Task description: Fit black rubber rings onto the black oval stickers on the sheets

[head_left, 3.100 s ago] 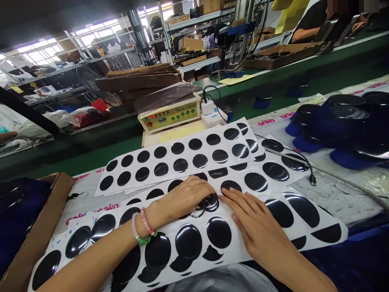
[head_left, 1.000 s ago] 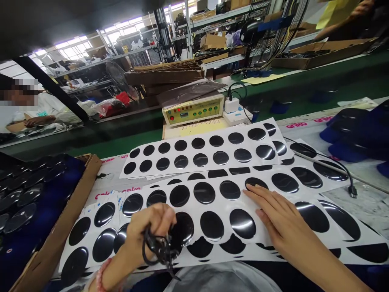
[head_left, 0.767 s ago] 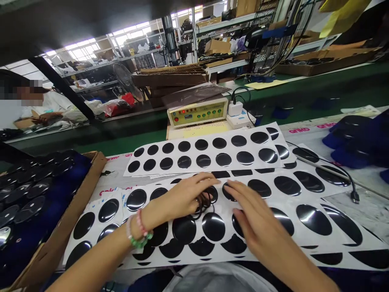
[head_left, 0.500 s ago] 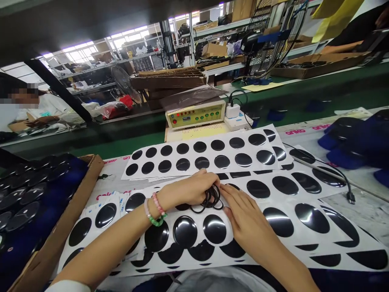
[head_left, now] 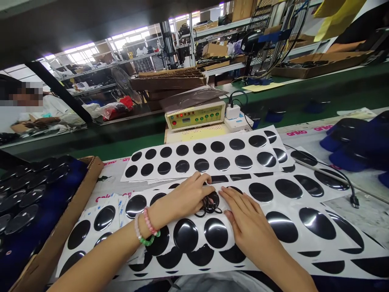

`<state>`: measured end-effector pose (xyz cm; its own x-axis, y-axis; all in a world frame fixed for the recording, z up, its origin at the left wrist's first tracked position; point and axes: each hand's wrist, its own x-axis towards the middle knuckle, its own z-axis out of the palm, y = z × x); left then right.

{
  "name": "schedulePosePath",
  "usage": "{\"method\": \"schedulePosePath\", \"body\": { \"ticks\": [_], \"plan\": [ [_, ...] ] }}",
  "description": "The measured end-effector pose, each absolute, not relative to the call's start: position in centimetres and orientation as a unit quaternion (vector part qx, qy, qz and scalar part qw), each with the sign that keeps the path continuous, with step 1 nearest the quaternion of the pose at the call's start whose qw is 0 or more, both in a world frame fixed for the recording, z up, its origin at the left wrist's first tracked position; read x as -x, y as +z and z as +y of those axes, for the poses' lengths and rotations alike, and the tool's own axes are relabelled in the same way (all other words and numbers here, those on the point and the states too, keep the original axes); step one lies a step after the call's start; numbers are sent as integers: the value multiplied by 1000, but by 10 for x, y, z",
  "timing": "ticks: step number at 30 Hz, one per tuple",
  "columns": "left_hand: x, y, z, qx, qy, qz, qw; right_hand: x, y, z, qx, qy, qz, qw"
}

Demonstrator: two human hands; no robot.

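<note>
White sheets (head_left: 194,178) with rows of glossy black discs lie overlapped in front of me. My left hand (head_left: 190,194), with beaded bracelets at the wrist, has its fingers bent round a small coil of black cable (head_left: 210,205) above the sheets. Just right of the coil, my right hand (head_left: 243,207) rests palm down on the sheets, fingers stretched out, holding nothing. Its fingertips come close to the cable.
A cardboard box (head_left: 69,211) of dark blue round parts stands at the left. Behind the sheets is a control unit (head_left: 196,117) with lit buttons. Blue parts (head_left: 355,142) lie at the right, near a thin cable with a plug (head_left: 354,200). A person (head_left: 28,97) is at the far left.
My left hand has shifted slightly left, its fingers opening a little over the cable coil, which now sits more bunched. My right hand has barely moved.
</note>
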<state>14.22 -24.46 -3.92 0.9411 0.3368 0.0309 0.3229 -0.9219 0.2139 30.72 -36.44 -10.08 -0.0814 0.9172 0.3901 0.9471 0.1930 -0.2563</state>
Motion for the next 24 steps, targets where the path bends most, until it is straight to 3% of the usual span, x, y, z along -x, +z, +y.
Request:
{"method": "schedulePosePath", "body": {
  "ticks": [8,16,20,24],
  "plan": [
    [-115,-56,-262,-936,225,173,210,-307,-98,-367,627,-18,-743,234],
    [-52,-20,-297,-762,434,310,368,-314,-104,-367,613,-43,-750,246],
    [-41,-16,-315,-791,323,313,416,-309,-93,-369,600,-61,-754,261],
    [-54,-31,-322,-892,107,284,336,-286,-81,-372,548,21,-792,268]
  ]
}}
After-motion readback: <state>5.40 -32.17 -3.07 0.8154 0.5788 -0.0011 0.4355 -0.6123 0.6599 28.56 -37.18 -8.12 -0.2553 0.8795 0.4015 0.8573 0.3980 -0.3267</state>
